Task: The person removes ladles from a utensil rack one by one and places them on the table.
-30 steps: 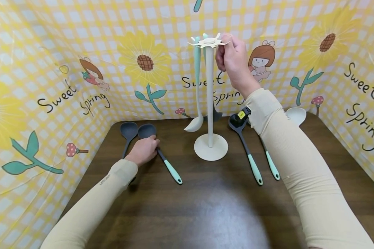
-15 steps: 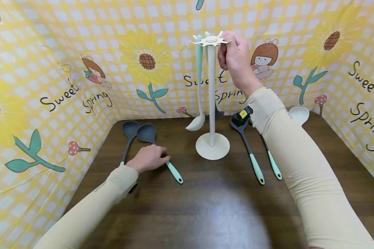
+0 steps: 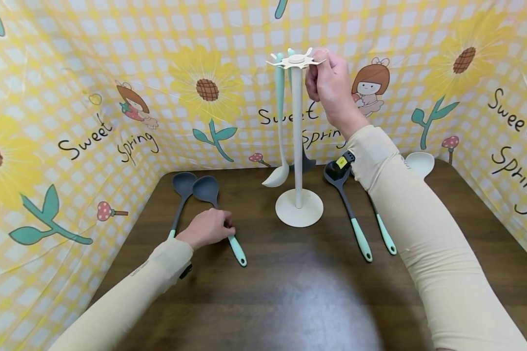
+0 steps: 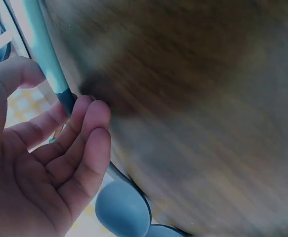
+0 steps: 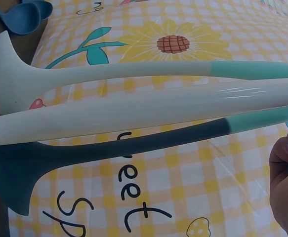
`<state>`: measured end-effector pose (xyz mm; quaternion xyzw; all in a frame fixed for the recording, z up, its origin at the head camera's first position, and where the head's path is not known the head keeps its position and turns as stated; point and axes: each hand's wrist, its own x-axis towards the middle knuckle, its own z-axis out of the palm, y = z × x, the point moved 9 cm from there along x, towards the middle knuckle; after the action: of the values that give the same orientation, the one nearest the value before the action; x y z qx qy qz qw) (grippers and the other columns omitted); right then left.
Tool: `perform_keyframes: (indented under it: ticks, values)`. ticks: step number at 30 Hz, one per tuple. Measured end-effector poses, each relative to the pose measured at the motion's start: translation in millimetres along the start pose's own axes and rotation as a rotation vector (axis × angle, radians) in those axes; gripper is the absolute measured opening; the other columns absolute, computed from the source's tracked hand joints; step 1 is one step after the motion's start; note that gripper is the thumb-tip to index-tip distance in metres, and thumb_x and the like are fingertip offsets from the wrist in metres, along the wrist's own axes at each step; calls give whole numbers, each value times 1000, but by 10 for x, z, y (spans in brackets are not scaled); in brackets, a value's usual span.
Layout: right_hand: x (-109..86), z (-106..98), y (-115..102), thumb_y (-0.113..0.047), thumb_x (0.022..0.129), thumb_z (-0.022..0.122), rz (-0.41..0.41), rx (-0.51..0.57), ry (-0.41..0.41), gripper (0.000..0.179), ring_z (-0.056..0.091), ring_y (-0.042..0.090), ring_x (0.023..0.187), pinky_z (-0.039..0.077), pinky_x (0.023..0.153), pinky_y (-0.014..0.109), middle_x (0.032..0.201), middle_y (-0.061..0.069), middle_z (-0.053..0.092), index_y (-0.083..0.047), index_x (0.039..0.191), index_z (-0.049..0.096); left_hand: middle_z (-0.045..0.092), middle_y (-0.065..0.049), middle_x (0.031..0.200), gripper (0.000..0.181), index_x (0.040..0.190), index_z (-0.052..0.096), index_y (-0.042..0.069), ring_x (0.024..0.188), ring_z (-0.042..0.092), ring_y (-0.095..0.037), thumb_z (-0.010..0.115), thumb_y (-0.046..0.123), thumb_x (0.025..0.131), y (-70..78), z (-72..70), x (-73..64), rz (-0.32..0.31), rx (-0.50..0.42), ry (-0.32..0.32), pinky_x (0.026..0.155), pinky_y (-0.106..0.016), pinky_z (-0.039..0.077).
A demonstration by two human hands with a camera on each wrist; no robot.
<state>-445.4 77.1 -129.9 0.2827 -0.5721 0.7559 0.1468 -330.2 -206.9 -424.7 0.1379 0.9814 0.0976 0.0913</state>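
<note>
A dark grey ladle with a mint handle lies on the table at the left. My left hand pinches it where the mint handle meets the dark shaft; the thumb is on one side and the fingers on the other. My right hand grips one hook at the top of the cream utensil stand, fingers curled below and thumb above. From that stand hang a white ladle and a dark utensil with a flared head, partly behind the pole in the head view.
A second dark ladle lies left of the pinched one, partly under the left wrist. Right of the stand lie a dark spoon-like utensil, another mint-handled utensil and a white-headed one, the last two partly hidden by the right arm. Checked cloth walls the back.
My left hand has slid down from near the ladle's bowl to its handle. The handle end has swung slightly left and nearer. The right hand stays on the stand.
</note>
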Motion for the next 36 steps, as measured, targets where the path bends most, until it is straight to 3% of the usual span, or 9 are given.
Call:
perform_keyframes:
  ticks: [12,36]
  values:
    - [8,27,8,-8,105,35,14,-6,-7,39,30,17,41,23,40,24,52,6,39,-5,67,41,62,1,76,15,84,63,18,66,54,-17,74,28,82,-211,-21,-111,-89,-6,-47,58,-32,40]
    - [-3,-2,18,-8,106,35,12,6,4,39,31,17,41,22,40,25,52,6,39,-6,68,41,62,-1,81,16,91,64,12,69,55,-17,73,15,79,-556,-32,-190,-96,-16,-35,62,-33,44]
